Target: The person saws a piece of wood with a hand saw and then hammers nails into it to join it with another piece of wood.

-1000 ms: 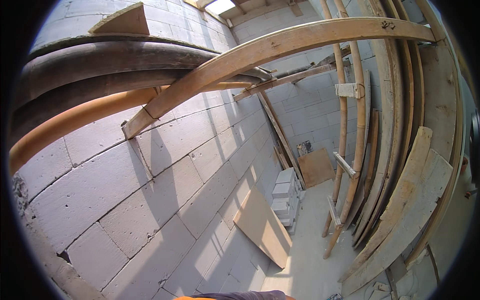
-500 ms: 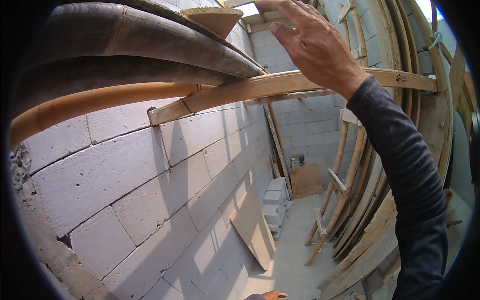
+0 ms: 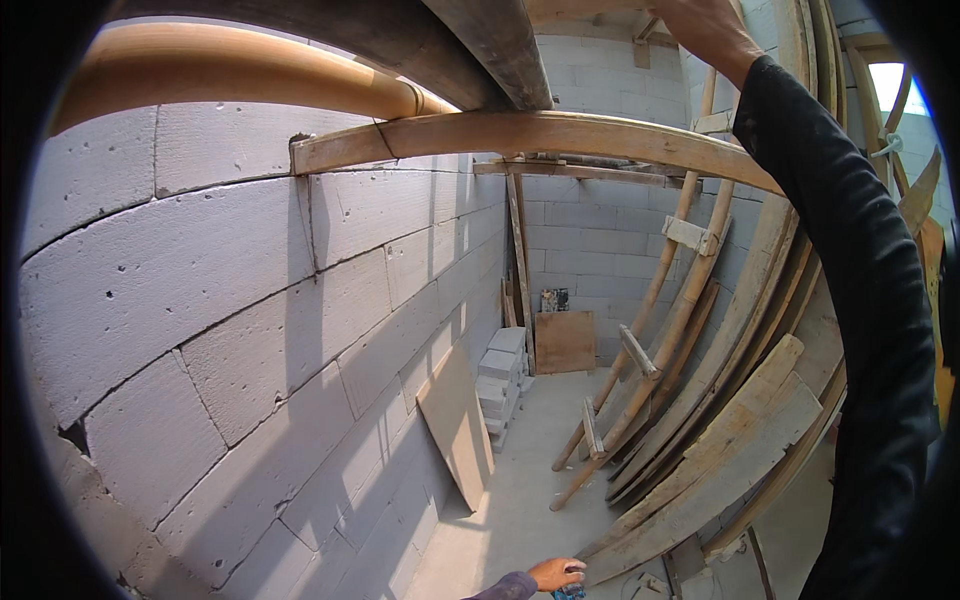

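Observation:
My right hand [image 3: 708, 32] is raised to the top edge, beside the end of a wooden piece [image 3: 580, 9]. Its fingers are mostly cut off there, so their grip is hidden. The dark sleeve [image 3: 860, 230] passes in front of the right end of a wooden crossbeam [image 3: 560, 132]. Low at the bottom edge is my left hand [image 3: 556, 573], in a purple-grey sleeve, its fingers curled at a small bluish thing [image 3: 568, 592] mostly outside the picture.
Dark round poles [image 3: 490, 50] and a tan bamboo pole [image 3: 230, 70] run overhead at left. A pale block wall [image 3: 200, 260] fills the left. Below stand a leaning board [image 3: 455, 425], stacked blocks [image 3: 503, 370], a bamboo ladder [image 3: 660, 340] and long planks [image 3: 740, 440].
The view has shifted, so the crossbeam and poles sit higher. My right hand has gone up and right, its fingers now leaving the picture. More of my left hand shows.

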Demonstrator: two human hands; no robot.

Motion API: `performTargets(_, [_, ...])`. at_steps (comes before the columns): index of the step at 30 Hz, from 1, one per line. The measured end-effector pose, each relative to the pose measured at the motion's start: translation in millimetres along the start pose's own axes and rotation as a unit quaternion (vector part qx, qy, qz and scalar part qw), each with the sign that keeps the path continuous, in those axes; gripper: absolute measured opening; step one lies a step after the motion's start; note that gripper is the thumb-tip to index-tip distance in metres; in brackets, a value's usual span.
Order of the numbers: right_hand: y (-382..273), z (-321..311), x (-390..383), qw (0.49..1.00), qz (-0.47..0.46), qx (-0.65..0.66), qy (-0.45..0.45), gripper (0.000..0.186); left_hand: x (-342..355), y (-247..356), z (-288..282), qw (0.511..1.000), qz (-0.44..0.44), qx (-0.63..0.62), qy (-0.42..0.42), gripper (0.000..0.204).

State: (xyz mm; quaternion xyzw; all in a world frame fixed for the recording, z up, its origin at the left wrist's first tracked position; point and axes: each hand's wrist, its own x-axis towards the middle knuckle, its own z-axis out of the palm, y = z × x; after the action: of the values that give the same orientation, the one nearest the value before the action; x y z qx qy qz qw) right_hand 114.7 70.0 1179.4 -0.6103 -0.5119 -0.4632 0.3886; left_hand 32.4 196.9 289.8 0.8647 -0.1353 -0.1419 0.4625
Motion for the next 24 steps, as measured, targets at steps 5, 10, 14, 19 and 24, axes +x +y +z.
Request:
performTargets(5, [37, -85, -120, 0.992, -0.030, 0.068, 0.102, 0.065, 2, 51, -11, 0.993, 0.092, -0.076, 0.012, 0.056])
performTargets(10, [35, -157, -316, 0.918, 0.209, 0.216, 0.258, 0.053, 17, 189, -112, 0.983, 0.123, -0.119, 0.071, 0.042])
performTargets(14, [-6, -169, -493, 0.797, 0.377, 0.257, 0.395, 0.056, 47, 323, -164, 0.933, 0.275, -0.214, 0.095, 0.053])
performTargets(19, [-91, -110, -684, 0.646, 0.474, 0.352, 0.483, 0.059, 102, 413, -122, 0.879, 0.396, -0.267, 0.012, 0.083])
performTargets(24, [-181, -17, -821, 0.479, 0.634, 0.414, 0.444, 0.062, 102, 350, -37, 0.876, 0.244, -0.405, -0.096, 0.055])
